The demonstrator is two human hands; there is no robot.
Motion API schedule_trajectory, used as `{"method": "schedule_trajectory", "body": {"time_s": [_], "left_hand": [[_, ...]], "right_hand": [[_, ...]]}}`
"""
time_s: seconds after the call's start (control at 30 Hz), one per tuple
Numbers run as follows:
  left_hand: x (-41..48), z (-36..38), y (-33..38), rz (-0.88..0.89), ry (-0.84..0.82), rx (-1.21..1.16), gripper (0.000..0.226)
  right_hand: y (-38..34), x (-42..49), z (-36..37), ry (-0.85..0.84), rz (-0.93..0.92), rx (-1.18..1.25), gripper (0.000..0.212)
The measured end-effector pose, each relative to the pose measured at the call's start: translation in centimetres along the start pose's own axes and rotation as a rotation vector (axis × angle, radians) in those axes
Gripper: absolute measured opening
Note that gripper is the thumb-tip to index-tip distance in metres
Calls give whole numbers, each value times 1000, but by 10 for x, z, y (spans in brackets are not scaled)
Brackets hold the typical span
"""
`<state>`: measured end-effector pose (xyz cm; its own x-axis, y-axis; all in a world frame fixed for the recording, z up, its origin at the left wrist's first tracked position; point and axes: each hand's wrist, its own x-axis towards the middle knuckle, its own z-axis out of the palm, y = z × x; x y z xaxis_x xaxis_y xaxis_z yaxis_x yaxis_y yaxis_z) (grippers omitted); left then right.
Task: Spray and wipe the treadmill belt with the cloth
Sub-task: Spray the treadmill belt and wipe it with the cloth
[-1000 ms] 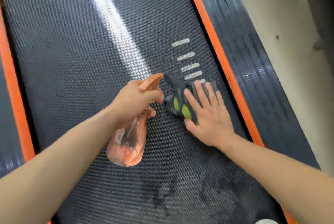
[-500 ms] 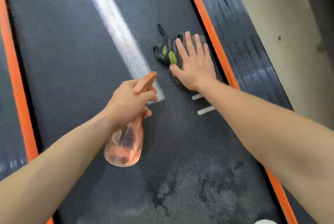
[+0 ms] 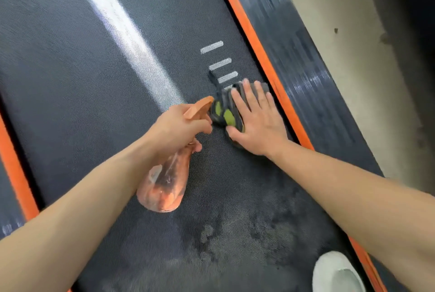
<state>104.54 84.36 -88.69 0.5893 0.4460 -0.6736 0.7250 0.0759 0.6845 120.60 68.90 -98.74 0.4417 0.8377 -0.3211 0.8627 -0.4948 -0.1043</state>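
Observation:
The dark textured treadmill belt [image 3: 82,79] fills the view, with wet patches near the bottom. My right hand [image 3: 256,119] lies flat with straight fingers on a dark grey cloth with green patches [image 3: 223,112], pressing it onto the belt near the right orange stripe. My left hand [image 3: 179,129] grips the neck of an orange translucent spray bottle [image 3: 164,185], its nozzle pointing toward the cloth and its body hanging above the belt.
Orange stripes [image 3: 259,51] run along both belt edges, with black side rails [image 3: 306,60] beyond. Several white dash marks [image 3: 211,46] sit just beyond the cloth. A white shoe tip [image 3: 336,273] shows at the bottom right. Pale floor [image 3: 341,32] lies to the right.
My right hand has pulled the cloth back toward me along the belt after pushing it away. The left hand with the bottle has stayed about where it was.

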Motion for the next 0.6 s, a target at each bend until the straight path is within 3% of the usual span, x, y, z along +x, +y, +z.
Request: {"method": "schedule_trajectory", "body": {"time_s": [0.13, 0.37, 0.6], "left_hand": [[4, -4, 5, 9, -13, -27, 17], [11, 8, 23, 26, -114, 89, 24], [7, 37, 44, 2, -265, 192, 33]], "right_hand": [[-18, 25, -9, 30, 73, 33, 90], [-16, -157, 46, -105, 119, 59, 93], [-6, -166, 44, -224, 61, 53, 93]]}}
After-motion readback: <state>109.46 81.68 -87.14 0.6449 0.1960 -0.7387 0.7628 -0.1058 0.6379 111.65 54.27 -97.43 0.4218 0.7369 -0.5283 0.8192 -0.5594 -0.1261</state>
